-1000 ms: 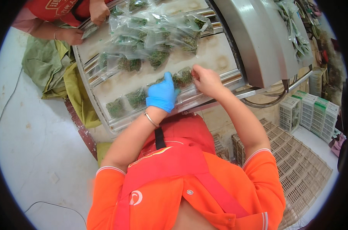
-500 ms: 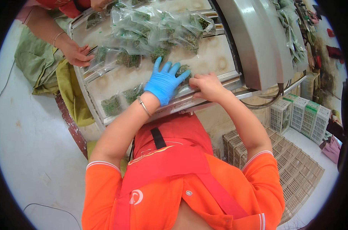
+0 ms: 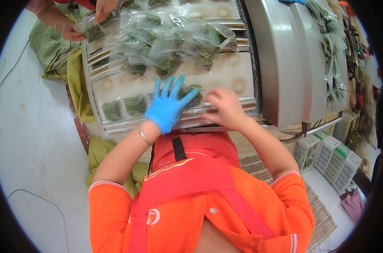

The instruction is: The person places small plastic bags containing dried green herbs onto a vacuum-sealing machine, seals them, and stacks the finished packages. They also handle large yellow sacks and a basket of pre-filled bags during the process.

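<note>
My left hand [image 3: 164, 109], in a blue glove, lies with fingers spread over a clear bag of green produce [image 3: 192, 93] at the front of the vacuum sealer's pale bed [image 3: 225, 78]. My bare right hand [image 3: 225, 109] is just to its right, by the metal sealing bar [image 3: 248, 104]. Its fingers are apart and slightly blurred, with nothing seen in them. Left of the glove, two similar bags [image 3: 135, 105] lie in a row with their mouths toward the bar. A heap of filled clear bags [image 3: 157, 40] covers the bed's middle.
At the far left, a co-worker's hands [image 3: 71, 30] handle another filled bag [image 3: 93, 33]. The sealer's steel lid [image 3: 284, 63] stands to the right, with more bags [image 3: 333, 55] beyond it. Plastic crates [image 3: 330, 158] sit on the floor at right; green sacks [image 3: 52, 46] lie at left.
My right hand's fingers have spread from a curled position at the bag's edge. The co-worker's hand has moved farther away and now is at a bag. The whole view has shifted slightly.
</note>
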Demonstrator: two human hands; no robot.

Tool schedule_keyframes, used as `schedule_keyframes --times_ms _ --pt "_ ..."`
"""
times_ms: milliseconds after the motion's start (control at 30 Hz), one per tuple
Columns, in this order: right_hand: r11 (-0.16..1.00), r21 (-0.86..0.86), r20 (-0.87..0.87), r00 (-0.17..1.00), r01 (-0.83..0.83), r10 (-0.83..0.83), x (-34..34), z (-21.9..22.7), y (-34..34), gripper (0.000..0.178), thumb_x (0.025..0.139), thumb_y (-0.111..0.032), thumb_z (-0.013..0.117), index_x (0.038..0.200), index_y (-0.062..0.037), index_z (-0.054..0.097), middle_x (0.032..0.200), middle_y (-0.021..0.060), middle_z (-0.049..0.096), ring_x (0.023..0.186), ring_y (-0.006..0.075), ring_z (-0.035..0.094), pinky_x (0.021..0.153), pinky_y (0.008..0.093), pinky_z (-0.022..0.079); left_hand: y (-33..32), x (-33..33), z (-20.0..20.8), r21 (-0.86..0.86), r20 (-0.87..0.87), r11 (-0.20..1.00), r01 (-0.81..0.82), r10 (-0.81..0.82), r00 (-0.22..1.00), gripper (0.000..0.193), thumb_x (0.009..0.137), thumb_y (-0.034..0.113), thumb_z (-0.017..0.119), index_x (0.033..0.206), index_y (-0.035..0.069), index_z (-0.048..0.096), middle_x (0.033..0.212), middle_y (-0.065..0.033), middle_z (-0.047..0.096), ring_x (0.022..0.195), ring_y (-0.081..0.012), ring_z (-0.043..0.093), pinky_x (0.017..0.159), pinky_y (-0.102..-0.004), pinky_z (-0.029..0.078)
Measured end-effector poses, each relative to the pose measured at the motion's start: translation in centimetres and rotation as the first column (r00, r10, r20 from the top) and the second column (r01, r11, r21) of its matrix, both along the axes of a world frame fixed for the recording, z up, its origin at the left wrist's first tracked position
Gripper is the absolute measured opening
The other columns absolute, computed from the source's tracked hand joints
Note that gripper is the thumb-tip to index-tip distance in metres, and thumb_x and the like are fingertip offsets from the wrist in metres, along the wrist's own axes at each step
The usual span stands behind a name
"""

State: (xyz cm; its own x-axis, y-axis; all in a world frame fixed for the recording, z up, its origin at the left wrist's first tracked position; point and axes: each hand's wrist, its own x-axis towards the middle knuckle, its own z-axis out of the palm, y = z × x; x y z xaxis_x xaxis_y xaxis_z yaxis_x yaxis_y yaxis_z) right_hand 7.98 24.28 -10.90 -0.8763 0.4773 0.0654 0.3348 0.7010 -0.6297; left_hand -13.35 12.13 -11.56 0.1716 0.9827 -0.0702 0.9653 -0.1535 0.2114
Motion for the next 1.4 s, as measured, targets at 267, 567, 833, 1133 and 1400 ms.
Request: schedule_keyframes --times_ms 267,567,833,1133,1400 --pt "0.909 0.161 -0.079 0.923 0.385 -0.377 -6.6 -1.9 6.2 0.019 0.085 -0.019 0.070 0.099 -0.0093 0.063 0.093 0.0096 0.063 0.074 0.0290 0.064 0.060 0.0391 0.052 -2.7 5.0 0.7 -0.441 0.279 0.892 -0.094 0.236 0.931 0.025 0.087 0.016 0.062 0.111 0.012 0.065 0.095 -0.0157 0.065 0.083 -0.0289 0.065 0.077 -0.0382 0.052" --pt "0.986 0.146 -0.168 0.984 0.081 -0.056 0.4 -0.9 7.4 0.015 0.085 -0.003 0.061 0.098 -0.0077 0.063 0.101 0.0096 0.064 0.086 0.0295 0.065 0.072 0.0371 0.054 6.8 1.8 1.1 -0.889 0.445 0.428 -0.163 0.723 -0.528 0.049 0.098 0.044 0.056 0.115 -0.001 0.061 0.097 -0.0120 0.068 0.085 -0.0192 0.066 0.076 -0.0322 0.055" --pt "-0.032 -0.846 0.467 0.712 0.531 -0.524 2.2 0.5 5.1 0.021 0.090 -0.007 0.068 0.103 -0.0066 0.050 0.090 0.0061 0.063 0.079 0.0134 0.062 0.062 0.0294 0.055 11.0 3.6 -0.3 -0.911 0.406 0.409 -0.042 0.911 0.069 0.052 0.080 0.019 0.080 0.120 -0.004 0.055 0.087 -0.0082 0.066 0.074 -0.0159 0.065 0.062 -0.0283 0.053" --pt "0.932 -0.237 0.236 0.947 0.275 -0.219 3.6 -1.5 4.7 0.022 0.078 -0.003 0.067 0.094 -0.0069 0.054 0.070 0.0073 0.060 0.065 0.0258 0.062 0.060 0.0385 0.048 5.5 6.6 0.3 -0.245 0.218 0.914 -0.323 0.376 0.901 0.061 0.077 0.024 0.079 0.124 0.002 0.046 0.073 -0.0136 0.064 0.067 -0.0307 0.066 0.061 -0.0406 0.052" --pt "0.995 0.095 0.222 0.974 0.011 -0.032 4.5 -0.1 2.8 0.034 0.069 -0.020 0.077 0.100 -0.0153 0.062 0.096 0.0062 0.060 0.094 0.0301 0.059 0.078 0.0436 0.044 4.5 6.5 -1.6 0.233 0.072 0.963 -0.139 0.125 0.990 0.062 0.075 0.023 0.074 0.133 0.022 0.053 0.128 -0.0156 0.054 0.114 -0.0316 0.055 0.098 -0.0522 0.041"
